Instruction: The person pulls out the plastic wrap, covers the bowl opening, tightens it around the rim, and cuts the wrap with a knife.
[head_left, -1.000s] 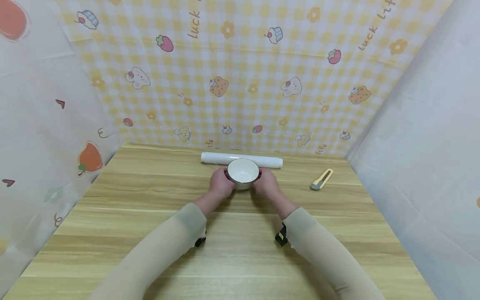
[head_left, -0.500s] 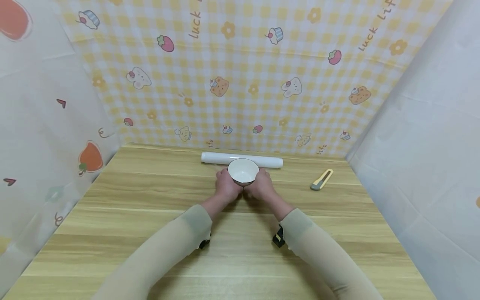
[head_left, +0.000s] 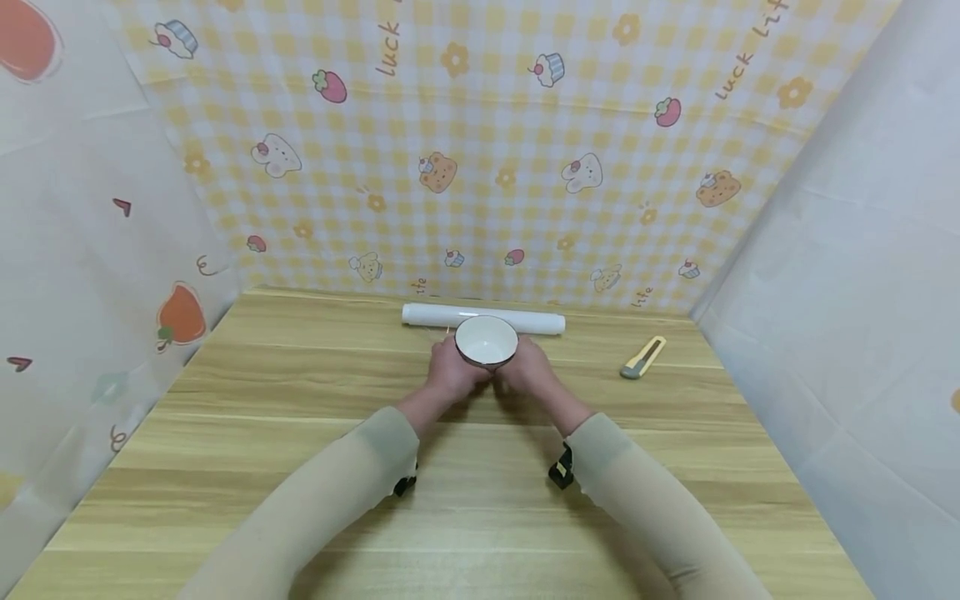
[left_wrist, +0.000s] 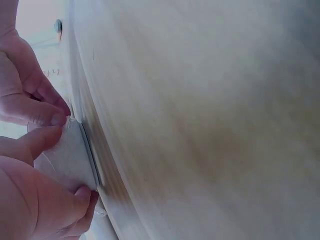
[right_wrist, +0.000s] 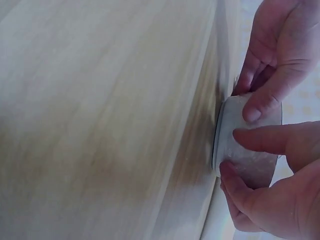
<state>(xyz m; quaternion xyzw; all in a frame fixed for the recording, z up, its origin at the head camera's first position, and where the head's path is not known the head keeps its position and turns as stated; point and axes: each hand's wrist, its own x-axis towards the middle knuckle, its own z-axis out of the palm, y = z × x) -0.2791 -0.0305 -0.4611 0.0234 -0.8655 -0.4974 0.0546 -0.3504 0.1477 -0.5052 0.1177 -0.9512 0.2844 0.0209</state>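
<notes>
In the head view a white bowl (head_left: 487,340) with a dark rim stands upright near the back of the table, its mouth facing up. My left hand (head_left: 452,371) holds its left side and my right hand (head_left: 527,369) its right. The right wrist view shows thumbs from both hands on the near wall, fingers curled round toward the base. Clear wrinkled film (right_wrist: 251,152) clings to the bowl's outside; a bit of it (left_wrist: 101,212) also shows by the base in the left wrist view. Whether the base touches the table cannot be told.
Right behind the bowl lies a white roll (head_left: 536,322), along the back edge. A yellow and grey utility knife (head_left: 642,359) rests on the wooden table (head_left: 480,517) to the right. Patterned cloth (head_left: 480,125) hangs behind, with pale cloths at both sides.
Both hands have slid inward from the bowl's sides to its near side, where they almost meet. Between half a second ago and now they shift only slightly. The bowl stays in place.
</notes>
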